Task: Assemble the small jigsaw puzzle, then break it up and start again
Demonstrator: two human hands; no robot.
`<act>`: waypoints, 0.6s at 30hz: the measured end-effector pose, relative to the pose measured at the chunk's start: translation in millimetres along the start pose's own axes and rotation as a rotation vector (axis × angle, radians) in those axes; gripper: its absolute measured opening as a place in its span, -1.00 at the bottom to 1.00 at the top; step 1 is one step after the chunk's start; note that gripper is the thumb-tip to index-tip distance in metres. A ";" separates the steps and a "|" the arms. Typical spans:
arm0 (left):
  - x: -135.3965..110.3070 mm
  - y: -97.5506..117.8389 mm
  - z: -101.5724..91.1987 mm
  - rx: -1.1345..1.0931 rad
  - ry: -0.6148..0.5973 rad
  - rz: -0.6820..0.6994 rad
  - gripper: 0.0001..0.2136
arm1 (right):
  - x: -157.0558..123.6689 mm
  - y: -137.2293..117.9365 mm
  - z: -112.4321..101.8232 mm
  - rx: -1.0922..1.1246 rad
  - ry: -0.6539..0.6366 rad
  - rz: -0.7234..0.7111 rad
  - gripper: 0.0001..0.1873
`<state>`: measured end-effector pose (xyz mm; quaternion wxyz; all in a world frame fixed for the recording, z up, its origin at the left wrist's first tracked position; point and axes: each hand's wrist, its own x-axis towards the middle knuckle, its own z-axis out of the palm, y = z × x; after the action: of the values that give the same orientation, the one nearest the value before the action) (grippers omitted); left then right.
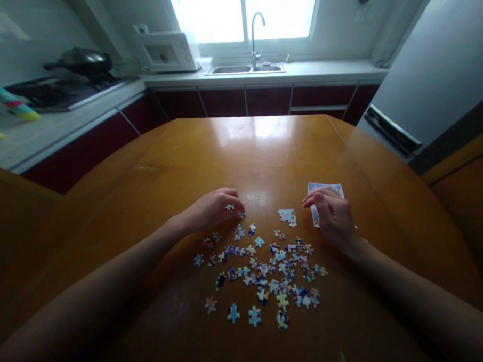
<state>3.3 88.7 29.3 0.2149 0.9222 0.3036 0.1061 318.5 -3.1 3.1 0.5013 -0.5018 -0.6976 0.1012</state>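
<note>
My left hand (216,209) is closed at the left of the scattered pieces, fingers curled down to the tabletop. A jigsaw puzzle piece (242,215) is at its fingertips, and a small pale piece (229,207) shows against the fingers. My right hand (336,214) hovers over or rests on a printed picture card (325,187), covering much of it; its fingers are loosely bent and apart, with nothing seen in them. Between the hands lies a small joined block of puzzle pieces (287,215). Nearer to me, many loose puzzle pieces (275,268) spread over the table.
The wooden table (226,159) has a rounded outline. Beyond it stand a counter with a sink (230,69), a tap (253,40) and a microwave (169,51). A pan (84,61) sits on the stove at left; a fridge (442,67) stands at right.
</note>
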 end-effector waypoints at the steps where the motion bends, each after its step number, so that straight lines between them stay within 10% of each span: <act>1: 0.9 -1.2 -0.2 -0.003 0.001 0.005 -0.92 | 0.0 0.2 0.1 0.000 -0.003 0.003 -0.53; 18: 56.4 45.1 35.0 -0.211 0.026 -0.019 -0.87 | 0.2 -5.4 0.6 0.019 -0.020 0.015 -0.56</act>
<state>82.7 78.6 22.8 0.3081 0.8900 0.3021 0.1473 314.9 -5.2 6.4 0.4983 -0.5011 -0.6979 0.1165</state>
